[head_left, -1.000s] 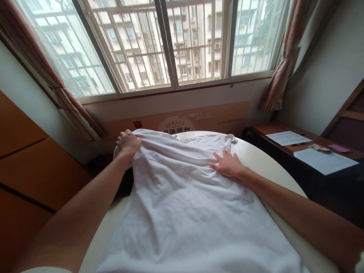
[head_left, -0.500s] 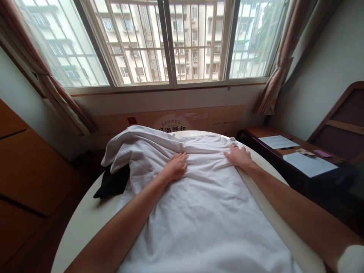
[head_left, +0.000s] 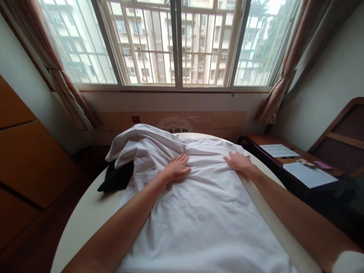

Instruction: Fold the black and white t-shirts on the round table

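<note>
A wrinkled white cloth (head_left: 204, 212) covers much of the round, pale table (head_left: 76, 223), its far left part bunched up in folds. My left hand (head_left: 178, 167) lies on the cloth near its upper middle, fingers spread. Across from it, my right hand (head_left: 238, 160) rests on the cloth's far right edge, fingers apart. Folds run between the two hands. A black item (head_left: 115, 178) sits on the table at the left, partly under the bunched cloth.
To the right stands a dark wooden table (head_left: 256, 141) with papers (head_left: 309, 174) and a pink slip (head_left: 322, 165). A long printed box (head_left: 150, 120) is below the barred window. An orange-brown cabinet (head_left: 34, 163) is at the left.
My right hand has shifted slightly; the cloth's far right corner now extends further right, past the hand. The fingers of my left hand are a little more spread. The view has moved slightly.
</note>
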Demonstrator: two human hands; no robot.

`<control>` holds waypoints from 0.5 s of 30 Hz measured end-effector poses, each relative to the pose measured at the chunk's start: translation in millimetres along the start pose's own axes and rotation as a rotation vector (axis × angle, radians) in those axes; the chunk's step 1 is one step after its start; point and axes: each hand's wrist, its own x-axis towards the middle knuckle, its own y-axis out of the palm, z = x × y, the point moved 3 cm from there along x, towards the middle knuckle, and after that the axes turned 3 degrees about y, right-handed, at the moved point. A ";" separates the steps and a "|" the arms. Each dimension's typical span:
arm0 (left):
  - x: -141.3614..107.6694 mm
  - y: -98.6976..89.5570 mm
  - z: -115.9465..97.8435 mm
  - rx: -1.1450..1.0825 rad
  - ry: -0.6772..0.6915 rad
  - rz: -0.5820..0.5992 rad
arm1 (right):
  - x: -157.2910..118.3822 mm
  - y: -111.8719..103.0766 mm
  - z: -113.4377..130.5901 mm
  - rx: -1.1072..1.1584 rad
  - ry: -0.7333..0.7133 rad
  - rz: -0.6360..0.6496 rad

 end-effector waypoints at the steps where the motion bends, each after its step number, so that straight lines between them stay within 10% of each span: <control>1: -0.9 0.0 0.3 -0.006 0.021 0.004 | 3.3 -2.9 -1.2 -0.013 0.046 0.021; 15: -7.8 -4.7 -2.9 -0.037 0.057 0.011 | 72.9 16.1 4.6 0.031 0.028 0.020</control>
